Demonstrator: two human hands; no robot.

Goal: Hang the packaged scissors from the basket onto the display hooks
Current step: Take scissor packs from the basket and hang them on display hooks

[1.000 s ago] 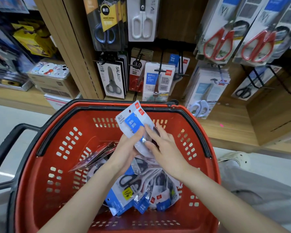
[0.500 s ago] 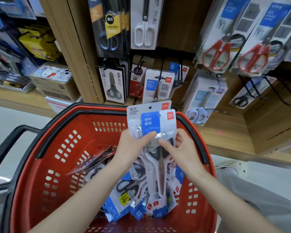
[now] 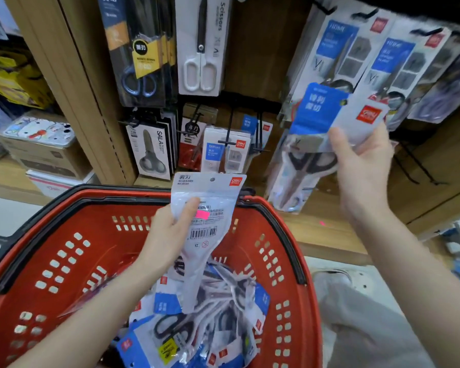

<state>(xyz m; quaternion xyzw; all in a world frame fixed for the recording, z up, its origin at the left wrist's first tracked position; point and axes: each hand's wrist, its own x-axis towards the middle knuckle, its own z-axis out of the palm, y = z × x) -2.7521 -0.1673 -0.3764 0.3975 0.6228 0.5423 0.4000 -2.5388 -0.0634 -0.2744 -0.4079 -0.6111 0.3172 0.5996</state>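
- Over the red basket (image 3: 51, 261), the left hand (image 3: 168, 235) grips one packet of scissors (image 3: 207, 197), thumb across its printed back, with the barcode side towards the camera.
- Up at the display, the right hand (image 3: 361, 166) pinches a second packet (image 3: 319, 110) with a blue label, held in front of the hanging stock and seemingly not yet on a hook.
- Step in hand, as I judge it: bringing the right-hand packet to a hook.
- Next it needs its hang hole lined up with a hook tip; the bare black hooks (image 3: 416, 166) just to the right look likely. That hole is too blurred to make out.
- More packets (image 3: 197, 328) lie heaped in the basket.
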